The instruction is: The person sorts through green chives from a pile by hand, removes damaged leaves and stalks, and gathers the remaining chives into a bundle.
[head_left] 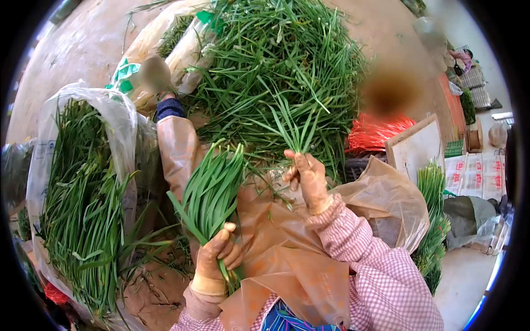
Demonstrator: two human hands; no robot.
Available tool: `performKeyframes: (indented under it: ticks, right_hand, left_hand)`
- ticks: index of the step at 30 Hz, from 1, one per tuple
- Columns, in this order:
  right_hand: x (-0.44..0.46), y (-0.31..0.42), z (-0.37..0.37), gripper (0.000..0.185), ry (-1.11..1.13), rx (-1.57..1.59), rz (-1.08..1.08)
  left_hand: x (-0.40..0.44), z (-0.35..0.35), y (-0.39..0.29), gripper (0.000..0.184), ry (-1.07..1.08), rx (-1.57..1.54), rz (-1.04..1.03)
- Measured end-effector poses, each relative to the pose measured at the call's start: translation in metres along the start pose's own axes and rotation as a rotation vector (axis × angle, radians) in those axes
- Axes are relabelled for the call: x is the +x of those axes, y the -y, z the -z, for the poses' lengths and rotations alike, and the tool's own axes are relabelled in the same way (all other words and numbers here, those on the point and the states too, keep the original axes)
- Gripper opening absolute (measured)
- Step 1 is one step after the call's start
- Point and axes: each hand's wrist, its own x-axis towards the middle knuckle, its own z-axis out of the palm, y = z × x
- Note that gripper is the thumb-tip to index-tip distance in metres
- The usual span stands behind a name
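Observation:
My left hand point(218, 256) is closed around a thick bunch of garlic chives point(212, 187), its long flat leaves pointing up and away from me. Pinched in the fingers of my right hand point(309, 179) is a smaller tuft of garlic chives point(298, 129), its leaves fanning out at the top. Both hands are above a brown plastic apron point(270, 220) spread across my lap, and the two bunches are apart. Just beyond the right hand rises a large loose heap of garlic chives point(276, 60).
At the left stands a clear plastic bag point(118, 118) packed with chives. Red ties point(375, 135) lie beside a white board point(417, 146) on the right. Upright chives point(433, 220) stand near my right sleeve. Another plastic bag point(190, 52) lies left of the heap.

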Motion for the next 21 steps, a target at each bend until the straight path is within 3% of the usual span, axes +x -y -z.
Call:
performKeyframes:
  ticks: [2, 5, 6, 13, 17, 19, 21]
  right_hand:
    - [-0.026, 0.011, -0.002, 0.036, 0.046, 0.021, 0.027]
    - [-0.059, 0.015, -0.008, 0.034, 0.129, 0.046, -0.01]
    - [-0.07, 0.016, -0.01, 0.034, 0.142, 0.048, -0.008]
    - [-0.101, 0.019, -0.016, 0.028, 0.479, -0.316, 0.09]
    - [-0.106, 0.014, -0.015, 0.025, 0.319, -0.164, -0.07]
    - [-0.102, 0.008, -0.014, 0.021, 0.128, 0.102, 0.026]
    - [-0.082, 0.012, 0.01, 0.02, 0.098, 0.012, 0.026]
  left_hand:
    - [0.006, -0.005, 0.004, 0.022, 0.017, 0.037, -0.02]
    - [0.02, -0.014, 0.016, 0.023, -0.151, 0.162, -0.041]
    - [0.029, -0.009, 0.021, 0.021, -0.099, 0.125, -0.004]
    - [0.015, -0.055, 0.027, 0.012, -0.193, 0.206, 0.001]
    - [0.02, -0.038, 0.035, 0.015, -0.147, 0.048, -0.021]
    - [0.025, -0.03, 0.037, 0.015, -0.071, -0.076, -0.063]
    - [0.025, -0.026, 0.034, 0.016, -0.046, -0.116, -0.049]
